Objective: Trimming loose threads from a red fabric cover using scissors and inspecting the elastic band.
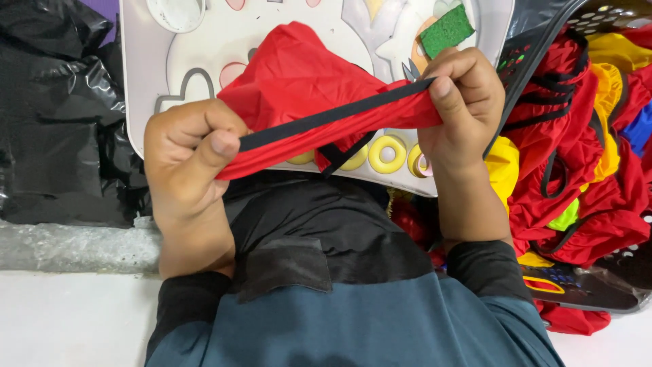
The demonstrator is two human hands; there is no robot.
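A red fabric piece [299, 81] with a black strap [326, 117] sewn along its edge is stretched between both hands, above my lap. My left hand [187, 160] pinches the strap's left end between thumb and fingers. My right hand [465, 102] grips the right end of the strap and the red cloth. The strap runs taut and slightly uphill from left to right. A short black loop hangs below the fabric's middle.
A white tray-like board [146, 81] with a cartoon print, yellow rings [387, 153] and a green pad [446, 30] lies behind the fabric. Black plastic bags [54, 115] sit at left. A basket [614, 10] of red, yellow and blue fabric pieces stands at right.
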